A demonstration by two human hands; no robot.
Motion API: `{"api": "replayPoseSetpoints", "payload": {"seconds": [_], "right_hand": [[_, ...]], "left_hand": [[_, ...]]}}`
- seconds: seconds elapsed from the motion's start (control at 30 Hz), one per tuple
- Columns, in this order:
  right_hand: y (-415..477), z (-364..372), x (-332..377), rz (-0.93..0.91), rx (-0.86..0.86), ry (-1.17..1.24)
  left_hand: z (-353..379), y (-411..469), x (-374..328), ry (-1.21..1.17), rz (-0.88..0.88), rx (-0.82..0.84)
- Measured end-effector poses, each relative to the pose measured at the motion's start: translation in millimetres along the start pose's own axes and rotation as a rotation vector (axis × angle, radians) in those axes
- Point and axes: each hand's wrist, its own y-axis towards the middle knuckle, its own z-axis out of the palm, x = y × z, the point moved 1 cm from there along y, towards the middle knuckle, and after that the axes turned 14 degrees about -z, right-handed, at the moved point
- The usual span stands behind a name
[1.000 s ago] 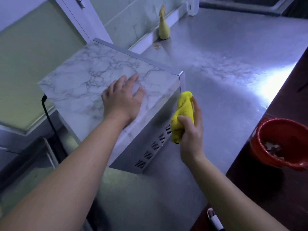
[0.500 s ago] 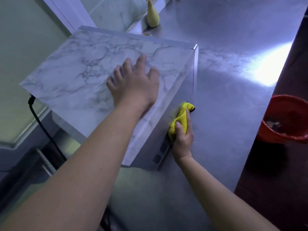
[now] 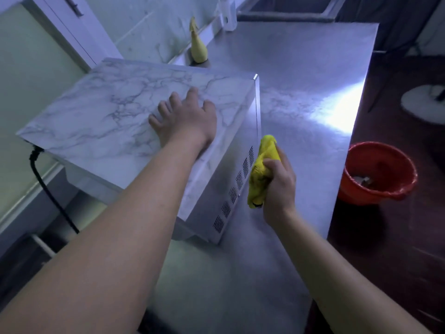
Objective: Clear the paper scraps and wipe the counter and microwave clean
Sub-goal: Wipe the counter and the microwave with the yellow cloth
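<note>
A person's left hand [image 3: 186, 119] lies flat, fingers spread, on the marble-patterned microwave [image 3: 125, 116] at ten o'clock. The right hand [image 3: 277, 183] grips a bunched yellow cloth [image 3: 261, 172] beside its vented side — steel counter [image 3: 301, 88] beyond, red bucket [image 3: 375, 174] at three o'clock.

Open room on steel counter [image 3: 301, 75] right of marble-topped silver microwave [image 3: 120, 112]; yellow pear-shaped bottle [image 3: 198, 50] standing at rear, red plastic bucket [image 3: 378, 174] beyond edge
</note>
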Motion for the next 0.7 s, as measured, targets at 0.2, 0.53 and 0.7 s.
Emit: {"api": "replayPoseSetpoints", "payload": {"seconds": [0.2,0.53,0.7], "right_hand": [[-59,57,36,-0.402,0.239,-0.122],[-51,25,-75,-0.019,0.044,-0.116],[-22,11,-108,0.125,-0.043,-0.123]], "left_hand": [[-2,2,-1,-0.026,-0.009,0.008],[6,5,-1,-0.021,-0.001,-0.011],[6,7,-1,-0.033,-0.006,-0.023]]}}
